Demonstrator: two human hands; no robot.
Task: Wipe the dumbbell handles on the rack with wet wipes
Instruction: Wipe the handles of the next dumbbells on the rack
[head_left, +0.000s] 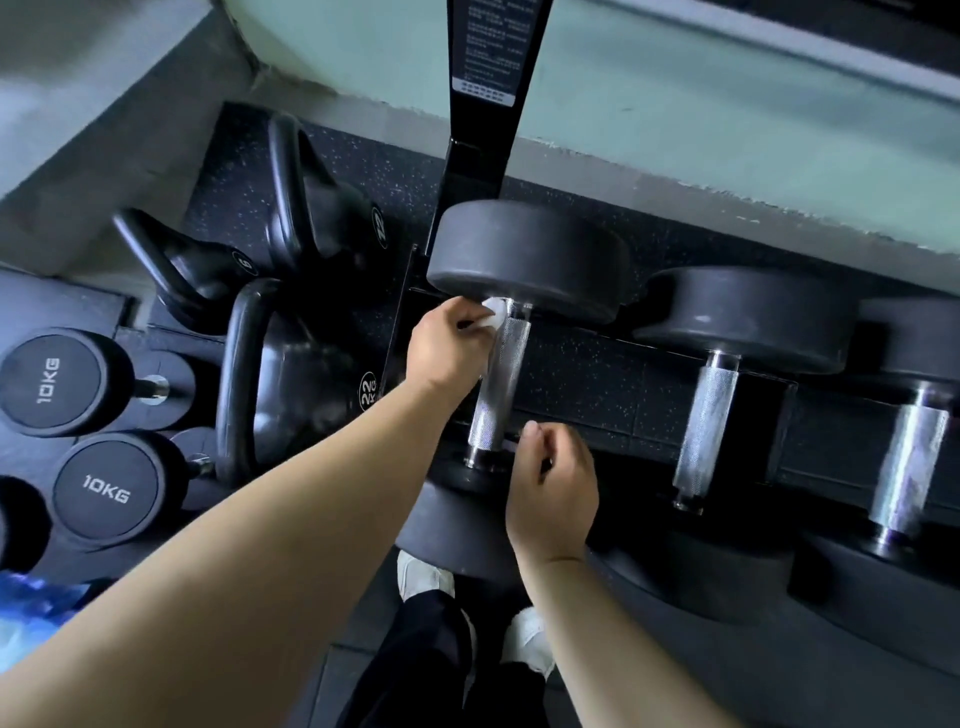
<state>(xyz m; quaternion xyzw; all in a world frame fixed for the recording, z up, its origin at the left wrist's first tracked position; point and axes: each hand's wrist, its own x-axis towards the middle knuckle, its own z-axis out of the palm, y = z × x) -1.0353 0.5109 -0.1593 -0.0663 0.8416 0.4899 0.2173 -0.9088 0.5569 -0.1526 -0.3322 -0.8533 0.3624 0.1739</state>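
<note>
**Wipe goes on at the far end of the first handle**

Far left, two 10KG dumbbells (106, 491) show us their round black ends, one behind the other, with a crumpled blue bag (31, 597) in the bottom corner. Moving in, a 22 KG kettlebell (291, 374) stands on the speckled floor mat (249, 171), and a second kettlebell (332, 208) sits behind it.

Now the centre. The left hand (441, 348) reaches across to the first dumbbell (524, 254) on the rack (649, 364). Its grip pinches a white wet wipe (493, 314) against the far end of the handle (501, 384), right under the big far rubber head. The rest of that knurled handle runs back toward us, bare and shiny.

The right hand (553, 493) hangs just beside the near end of the same handle, on its right side. Its fingers are curled in, and whether that grip holds anything I cannot tell. Whether it touches the metal is also unclear. Behind the far head rises the black rack upright (488, 104).

Further right, a second dumbbell (709, 431) and a third dumbbell (909, 467) lie side by side on the rack, handles parallel to the first. At the bottom, between the forearms, are two white shoes (423, 574).
</note>
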